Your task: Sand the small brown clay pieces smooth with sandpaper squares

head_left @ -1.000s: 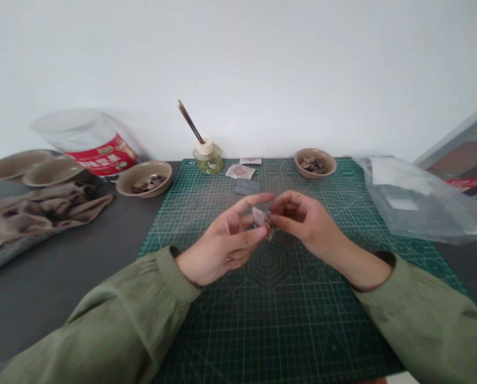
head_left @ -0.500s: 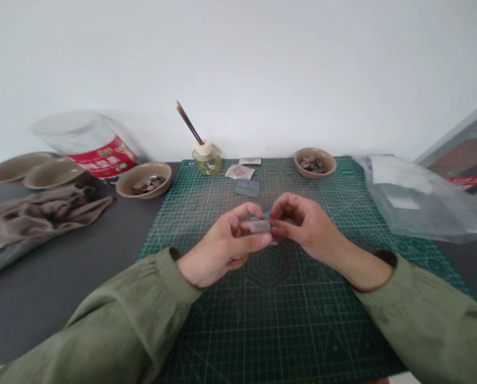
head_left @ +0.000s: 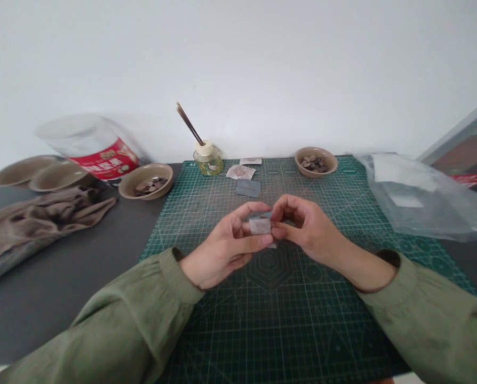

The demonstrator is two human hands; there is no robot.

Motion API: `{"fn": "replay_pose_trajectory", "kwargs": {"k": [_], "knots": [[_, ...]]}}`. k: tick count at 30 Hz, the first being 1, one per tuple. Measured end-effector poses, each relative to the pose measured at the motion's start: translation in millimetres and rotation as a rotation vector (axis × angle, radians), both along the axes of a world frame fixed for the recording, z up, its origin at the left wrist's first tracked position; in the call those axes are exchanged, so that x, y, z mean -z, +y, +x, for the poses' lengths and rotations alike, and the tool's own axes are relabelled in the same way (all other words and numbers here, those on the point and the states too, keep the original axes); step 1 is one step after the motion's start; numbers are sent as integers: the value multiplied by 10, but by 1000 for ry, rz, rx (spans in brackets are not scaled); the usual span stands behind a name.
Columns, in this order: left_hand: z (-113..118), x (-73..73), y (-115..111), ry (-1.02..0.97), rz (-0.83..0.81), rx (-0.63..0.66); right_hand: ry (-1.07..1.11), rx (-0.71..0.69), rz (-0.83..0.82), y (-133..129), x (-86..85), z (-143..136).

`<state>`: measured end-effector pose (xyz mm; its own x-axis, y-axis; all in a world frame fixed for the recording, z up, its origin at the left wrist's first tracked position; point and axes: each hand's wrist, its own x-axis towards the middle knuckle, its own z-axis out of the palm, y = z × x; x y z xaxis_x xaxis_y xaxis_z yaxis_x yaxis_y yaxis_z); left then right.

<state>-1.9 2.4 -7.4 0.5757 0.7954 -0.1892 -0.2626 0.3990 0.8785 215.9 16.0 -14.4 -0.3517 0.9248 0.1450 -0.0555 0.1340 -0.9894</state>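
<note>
Over the middle of the green cutting mat (head_left: 222,330), my two hands meet. My left hand (head_left: 224,242) is closed on a small pale piece of sandpaper (head_left: 260,226), grey-blue along its upper edge, held between thumb and fingers. At its right edge the thumb and fingers of my right hand (head_left: 302,221) are pinched together; a small brownish thing may sit between them, but fingers hide it. A grey sandpaper piece (head_left: 248,188) lies flat on the mat beyond my hands, with a stained whitish piece (head_left: 240,172) behind it.
Small brown chips fill a bowl (head_left: 315,173) at the back right and lie in another bowl (head_left: 142,196) at the left. A reed diffuser (head_left: 208,160) stands at the back. A brown cloth (head_left: 38,218), a large plastic jar (head_left: 98,149) and a clear plastic bag (head_left: 418,208) flank the mat.
The pale sandpaper has tilted a little, showing more of its face. Both hands keep nearly the same place and grip; the whole view has shifted slightly.
</note>
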Motion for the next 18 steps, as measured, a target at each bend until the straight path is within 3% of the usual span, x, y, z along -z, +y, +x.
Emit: {"fn": "replay_pose_trajectory", "kwargs": {"k": [10,18], "knots": [[-32,-10,7,-79,-65,38,5,20,10,-9,22,4],[-53,-61,8,-155,-69,85,89,0,-76,4,-8,18]]}}
